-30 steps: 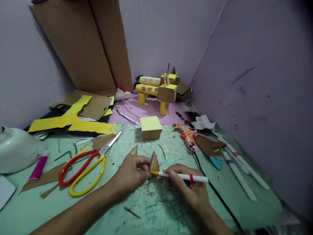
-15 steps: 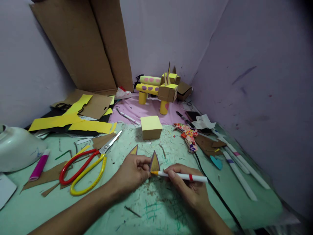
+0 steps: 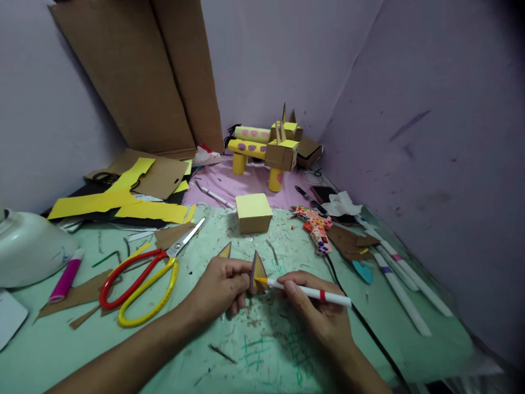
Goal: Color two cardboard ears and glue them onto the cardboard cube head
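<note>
My left hand [image 3: 226, 284] pinches a pointed cardboard piece [image 3: 257, 269] with a dark purple edge and a yellow-brown face. The tip of a second pointed piece [image 3: 225, 251] rises behind the same hand; how it is held is hidden. Between the fingers of my right hand [image 3: 318, 309] is a white marker [image 3: 305, 291] with a red band, its yellow-orange tip against the face of the first piece. Beyond both hands a small cardboard box [image 3: 254, 214] with a pale yellow top sits on the green tabletop.
Scissors [image 3: 151, 282] with red and yellow handles lie left, beside a magenta tube [image 3: 66, 278]. Yellow paper strips [image 3: 94, 203] lie behind. A flower-patterned glue gun [image 3: 315, 227] trails a black cord on the right, near several markers [image 3: 404, 295]. Box-headed paper animals [image 3: 262, 148] stand at the back.
The marker tip has moved slightly up the face of the pointed piece. That piece has turned a little in my left hand, whose fingers have shifted.
</note>
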A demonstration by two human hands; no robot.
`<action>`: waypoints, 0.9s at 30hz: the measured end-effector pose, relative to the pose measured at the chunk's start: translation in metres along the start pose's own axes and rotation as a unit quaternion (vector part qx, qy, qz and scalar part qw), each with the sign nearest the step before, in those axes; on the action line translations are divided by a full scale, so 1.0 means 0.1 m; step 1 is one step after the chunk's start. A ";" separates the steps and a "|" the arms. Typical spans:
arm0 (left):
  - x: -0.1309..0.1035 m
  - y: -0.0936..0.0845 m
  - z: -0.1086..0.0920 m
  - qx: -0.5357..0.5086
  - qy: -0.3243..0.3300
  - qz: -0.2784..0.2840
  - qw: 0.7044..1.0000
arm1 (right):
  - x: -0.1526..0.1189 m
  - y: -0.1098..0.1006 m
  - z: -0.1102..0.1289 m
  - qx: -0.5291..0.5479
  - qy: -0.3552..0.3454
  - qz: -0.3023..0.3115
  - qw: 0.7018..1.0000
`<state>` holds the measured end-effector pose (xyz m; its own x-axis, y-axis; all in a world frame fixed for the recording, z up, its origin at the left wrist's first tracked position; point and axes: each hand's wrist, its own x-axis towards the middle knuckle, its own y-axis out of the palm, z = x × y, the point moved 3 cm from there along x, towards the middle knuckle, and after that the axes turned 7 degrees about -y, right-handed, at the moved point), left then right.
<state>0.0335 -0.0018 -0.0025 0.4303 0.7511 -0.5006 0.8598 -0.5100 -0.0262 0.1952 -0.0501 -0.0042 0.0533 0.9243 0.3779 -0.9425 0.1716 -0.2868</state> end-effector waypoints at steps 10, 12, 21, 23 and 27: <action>0.06 0.00 0.05 -0.003 -0.047 -0.044 0.998 | 0.00 0.00 0.00 -0.002 -0.026 0.026 0.999; 0.06 0.01 0.06 -0.003 -0.051 -0.050 0.997 | 0.00 0.01 -0.01 -0.008 -0.036 0.047 0.998; 0.06 0.02 0.03 -0.021 -0.061 -0.066 0.996 | -0.01 0.01 0.00 0.002 -0.033 0.022 0.999; 0.06 0.01 0.04 -0.019 -0.058 -0.066 0.996 | -0.01 0.01 -0.01 0.002 -0.029 0.013 0.999; 0.07 0.01 0.05 -0.017 -0.057 -0.063 0.996 | -0.01 0.02 -0.02 0.000 -0.032 0.052 0.998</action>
<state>0.0361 0.0005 -0.0106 0.2857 0.7552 -0.5899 0.9146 -0.3987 -0.0675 0.1935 -0.0500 -0.0070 -0.0652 0.9135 0.4016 -0.9421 0.0762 -0.3264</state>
